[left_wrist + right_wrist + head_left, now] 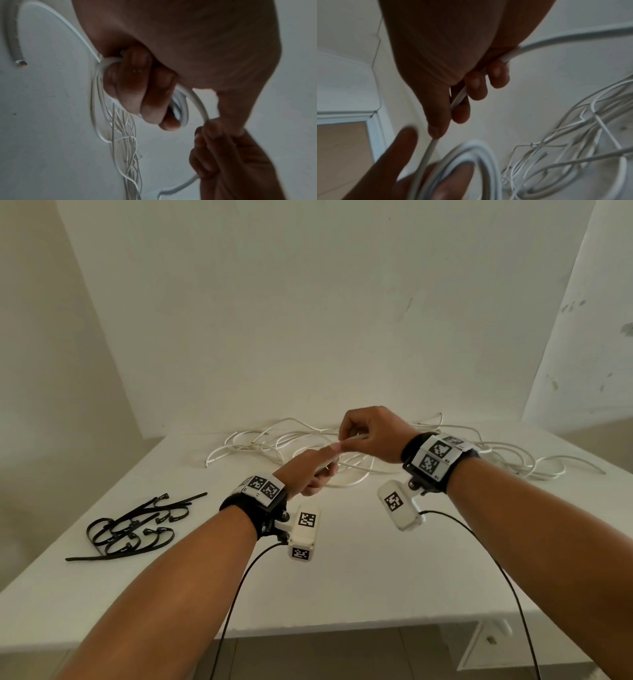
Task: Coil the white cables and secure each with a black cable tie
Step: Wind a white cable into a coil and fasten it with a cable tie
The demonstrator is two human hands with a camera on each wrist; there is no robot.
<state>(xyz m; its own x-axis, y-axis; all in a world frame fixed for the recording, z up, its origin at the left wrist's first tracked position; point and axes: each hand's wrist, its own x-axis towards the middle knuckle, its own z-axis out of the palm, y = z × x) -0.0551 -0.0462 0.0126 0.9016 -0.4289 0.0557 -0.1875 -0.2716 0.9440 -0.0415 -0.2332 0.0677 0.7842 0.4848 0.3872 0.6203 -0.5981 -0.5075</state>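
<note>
Above the white tabletop (342,577), left hand (313,474) clenches a small coil of thin white cable (181,108) while right hand (370,436) pinches its free run, likely feeding another loop; bundle of black cable ties (132,530) lies left of the coil, untouched.

White cables (342,446) in a loose tangle on a white table (342,587), pale against it. White coil (183,106), greyish in shadow. Black cable ties (133,529) in a heap, plain and matt. Black wrist straps (435,474) bearing white plates printed with black-and-white square marker patterns. White camera housings (303,529), each with the same black-and-white checkered marker. Black leads (513,594) trailing from them. Off-white walls (308,302), flecked with dark grey marks at right. Tan floor (339,155).
</note>
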